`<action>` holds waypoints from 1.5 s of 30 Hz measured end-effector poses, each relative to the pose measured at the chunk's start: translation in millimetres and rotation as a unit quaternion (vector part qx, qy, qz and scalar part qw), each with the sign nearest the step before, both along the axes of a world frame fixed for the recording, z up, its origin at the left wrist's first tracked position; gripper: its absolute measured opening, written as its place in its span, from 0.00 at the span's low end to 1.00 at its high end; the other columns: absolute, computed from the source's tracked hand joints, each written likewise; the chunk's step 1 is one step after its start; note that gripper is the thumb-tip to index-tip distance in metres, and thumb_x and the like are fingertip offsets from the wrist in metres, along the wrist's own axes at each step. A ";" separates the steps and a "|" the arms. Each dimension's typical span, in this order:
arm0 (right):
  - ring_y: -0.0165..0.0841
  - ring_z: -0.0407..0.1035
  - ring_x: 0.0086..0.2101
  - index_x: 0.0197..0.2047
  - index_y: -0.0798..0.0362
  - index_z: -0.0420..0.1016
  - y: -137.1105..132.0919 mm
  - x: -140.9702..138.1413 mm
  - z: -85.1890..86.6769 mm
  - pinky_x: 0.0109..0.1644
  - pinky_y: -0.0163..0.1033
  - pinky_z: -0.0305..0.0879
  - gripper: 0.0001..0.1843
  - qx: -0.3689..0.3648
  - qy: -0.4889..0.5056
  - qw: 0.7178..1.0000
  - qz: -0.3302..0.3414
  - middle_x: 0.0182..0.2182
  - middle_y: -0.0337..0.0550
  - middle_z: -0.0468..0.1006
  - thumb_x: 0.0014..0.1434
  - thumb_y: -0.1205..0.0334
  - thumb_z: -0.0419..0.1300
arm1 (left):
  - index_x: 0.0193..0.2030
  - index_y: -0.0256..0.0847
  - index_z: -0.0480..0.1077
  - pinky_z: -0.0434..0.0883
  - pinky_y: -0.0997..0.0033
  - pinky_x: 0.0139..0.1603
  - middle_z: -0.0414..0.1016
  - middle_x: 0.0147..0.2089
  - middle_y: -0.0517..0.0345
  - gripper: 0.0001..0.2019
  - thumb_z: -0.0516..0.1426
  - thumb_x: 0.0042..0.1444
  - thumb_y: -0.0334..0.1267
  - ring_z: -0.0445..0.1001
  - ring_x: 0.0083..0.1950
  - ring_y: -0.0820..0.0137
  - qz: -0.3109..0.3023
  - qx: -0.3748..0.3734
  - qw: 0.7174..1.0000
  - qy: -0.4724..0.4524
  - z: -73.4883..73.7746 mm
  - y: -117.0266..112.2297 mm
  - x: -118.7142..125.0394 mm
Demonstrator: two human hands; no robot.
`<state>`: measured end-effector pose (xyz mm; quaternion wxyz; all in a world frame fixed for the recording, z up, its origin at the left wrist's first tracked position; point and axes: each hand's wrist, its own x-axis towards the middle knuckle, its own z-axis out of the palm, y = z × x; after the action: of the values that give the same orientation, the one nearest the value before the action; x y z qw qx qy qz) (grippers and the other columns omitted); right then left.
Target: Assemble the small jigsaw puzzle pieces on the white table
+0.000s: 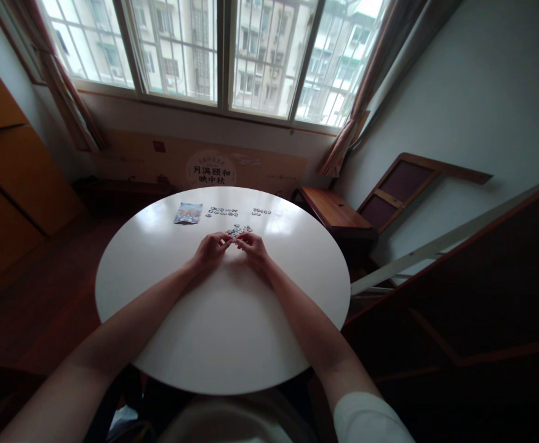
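Observation:
Both hands meet over the white round table, close to its middle. My left hand [213, 247] has its fingers curled in a pinch, with the tips at a small jigsaw puzzle piece [233, 239]. From the other side my right hand [253, 245] pinches at the same spot, its fingertips almost touching the left ones. The piece is tiny and partly hidden by the fingers. Just beyond them lies a loose pile of puzzle pieces [240, 230]. Farther back, more pieces lie in rows [223, 212], with a smaller group [261, 211] to their right.
A colourful picture sheet or packet [188, 213] lies at the table's back left. The white round table [223, 344] stands before a barred window [181, 49]. To the right are a wooden bench [336, 209] and a leaning wooden frame [403, 184].

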<state>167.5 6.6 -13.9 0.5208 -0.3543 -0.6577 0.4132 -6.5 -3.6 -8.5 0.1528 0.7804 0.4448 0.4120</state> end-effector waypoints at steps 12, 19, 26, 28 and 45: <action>0.29 0.69 0.25 0.31 0.55 0.72 -2.3 1.3 3.0 0.29 0.34 0.63 0.13 -0.018 -0.001 0.999 0.027 0.23 0.40 0.74 0.47 0.54 0.64 | 0.38 0.37 0.75 0.69 0.76 0.25 0.78 0.35 0.54 0.15 0.54 0.56 0.46 0.73 0.25 0.73 -0.028 -0.032 0.998 -0.048 -2.3 2.1 -0.5; 0.29 0.68 0.25 0.29 0.55 0.71 -5.8 2.2 7.7 0.29 0.34 0.62 0.11 -0.034 0.014 0.999 0.031 0.22 0.38 0.73 0.47 0.57 0.64 | 0.37 0.38 0.76 0.69 0.76 0.27 0.78 0.34 0.55 0.15 0.54 0.56 0.46 0.73 0.26 0.72 -0.023 -0.024 0.999 -0.033 -0.1 -0.5 0.3; 0.28 0.68 0.24 0.29 0.55 0.71 -6.7 2.8 9.3 0.29 0.34 0.62 0.11 -0.045 0.019 0.998 0.031 0.21 0.38 0.73 0.45 0.57 0.64 | 0.37 0.38 0.76 0.69 0.76 0.27 0.78 0.33 0.56 0.15 0.54 0.56 0.46 0.73 0.27 0.72 -0.030 -0.028 0.999 -0.029 1.0 -1.2 1.5; 0.28 0.68 0.24 0.28 0.55 0.71 -6.4 2.6 9.0 0.29 0.34 0.62 0.12 -0.044 0.017 0.998 0.030 0.21 0.38 0.73 0.45 0.56 0.64 | 0.37 0.38 0.76 0.69 0.76 0.27 0.78 0.33 0.56 0.15 0.54 0.56 0.46 0.73 0.26 0.72 -0.031 -0.028 0.999 -0.033 0.6 -0.9 1.6; 0.29 0.68 0.24 0.29 0.55 0.71 -6.0 0.3 8.1 0.28 0.34 0.62 0.09 -0.032 0.017 0.999 0.013 0.21 0.38 0.73 0.46 0.58 0.62 | 0.36 0.37 0.75 0.69 0.76 0.25 0.78 0.33 0.54 0.13 0.55 0.55 0.44 0.73 0.25 0.73 -0.020 -0.031 0.998 -0.046 2.5 -1.4 1.4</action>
<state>167.8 0.6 -5.8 0.5152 -0.3553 -0.6393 0.4468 -5.1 -5.0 -6.0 0.2055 0.7642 0.4342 0.4305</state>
